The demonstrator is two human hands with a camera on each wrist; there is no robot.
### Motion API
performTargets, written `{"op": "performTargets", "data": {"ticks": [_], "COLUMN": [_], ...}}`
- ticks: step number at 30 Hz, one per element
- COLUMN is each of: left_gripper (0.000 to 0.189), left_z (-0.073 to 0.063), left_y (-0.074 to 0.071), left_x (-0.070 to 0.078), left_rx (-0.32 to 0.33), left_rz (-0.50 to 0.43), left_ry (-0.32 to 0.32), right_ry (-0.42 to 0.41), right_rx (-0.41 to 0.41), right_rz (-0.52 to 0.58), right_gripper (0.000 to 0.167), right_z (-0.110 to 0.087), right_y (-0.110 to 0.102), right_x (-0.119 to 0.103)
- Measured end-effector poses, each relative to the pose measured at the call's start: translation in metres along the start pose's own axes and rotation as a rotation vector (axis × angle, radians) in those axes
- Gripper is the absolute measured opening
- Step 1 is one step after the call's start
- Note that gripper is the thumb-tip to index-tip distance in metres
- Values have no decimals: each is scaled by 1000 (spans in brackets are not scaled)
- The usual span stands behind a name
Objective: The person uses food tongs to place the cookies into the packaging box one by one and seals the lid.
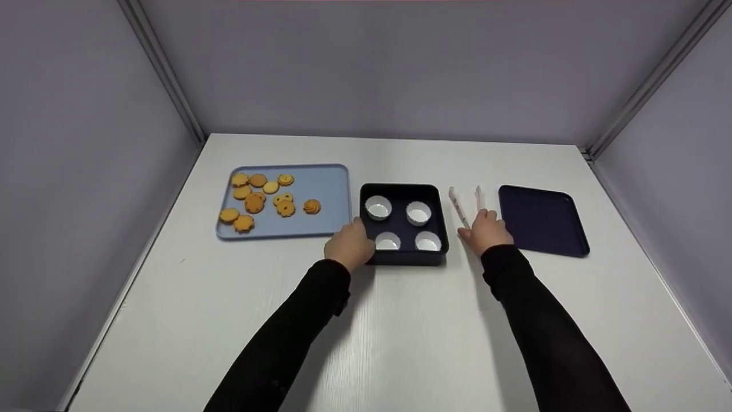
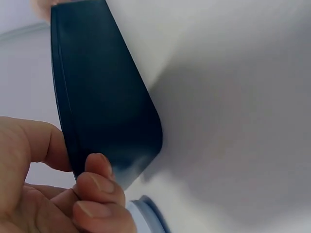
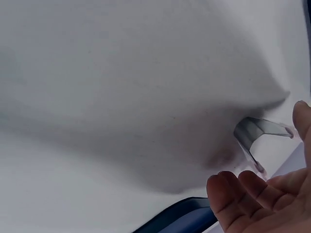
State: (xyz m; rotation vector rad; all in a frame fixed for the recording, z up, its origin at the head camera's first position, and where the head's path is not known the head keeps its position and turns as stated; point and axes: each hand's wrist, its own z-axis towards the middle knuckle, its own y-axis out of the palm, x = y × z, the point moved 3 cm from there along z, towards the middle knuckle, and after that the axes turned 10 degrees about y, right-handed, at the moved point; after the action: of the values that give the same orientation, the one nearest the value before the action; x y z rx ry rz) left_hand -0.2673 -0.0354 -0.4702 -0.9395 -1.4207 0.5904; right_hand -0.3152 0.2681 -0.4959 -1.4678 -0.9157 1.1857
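Nearest us, two black sleeves (image 1: 289,329) slant inward over the white bench (image 1: 423,320), the left forearm leaning right and the right one leaning left. At the ends of them, our left hand (image 1: 350,246) grips the near left corner of the dark pan (image 1: 407,258), fingers curled against its outer wall. Our right hand (image 1: 489,232) grasps nothing: palm down over the tongs (image 1: 459,207), thumb and fingers loosely parted on either side of the bend.

The tongs lie between the pan and the navy tray (image 1: 540,220), nearer the bench's right edge than its left. Their long axis runs near to far; the bend faces us, and the two arms spread in a V toward the far edge. The pan, its near side roughly parallel to that edge, holds four white cups (image 1: 418,214). Toward the bench's far left corner, we see cookies (image 1: 255,202) on a light blue tray (image 1: 331,194).
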Motion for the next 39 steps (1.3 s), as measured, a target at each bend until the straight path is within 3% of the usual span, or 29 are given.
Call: {"op": "performTargets", "data": {"ticks": [18, 30, 39], "left_gripper": [88, 89, 89], "left_z": [-71, -106, -126], "left_y": [17, 19, 19], "left_x": [-7, -15, -20], "left_rx": [-105, -110, -93], "left_rz": [-9, -18, -28], "left_ry": [39, 81, 101], "right_ry": [62, 85, 75], "right_rx": [-44, -75, -105], "right_rz": [48, 72, 139], "right_gripper": [91, 62, 45], "right_z": [13, 17, 13], "right_y": [10, 13, -4], "right_x": [6, 6, 5]}}
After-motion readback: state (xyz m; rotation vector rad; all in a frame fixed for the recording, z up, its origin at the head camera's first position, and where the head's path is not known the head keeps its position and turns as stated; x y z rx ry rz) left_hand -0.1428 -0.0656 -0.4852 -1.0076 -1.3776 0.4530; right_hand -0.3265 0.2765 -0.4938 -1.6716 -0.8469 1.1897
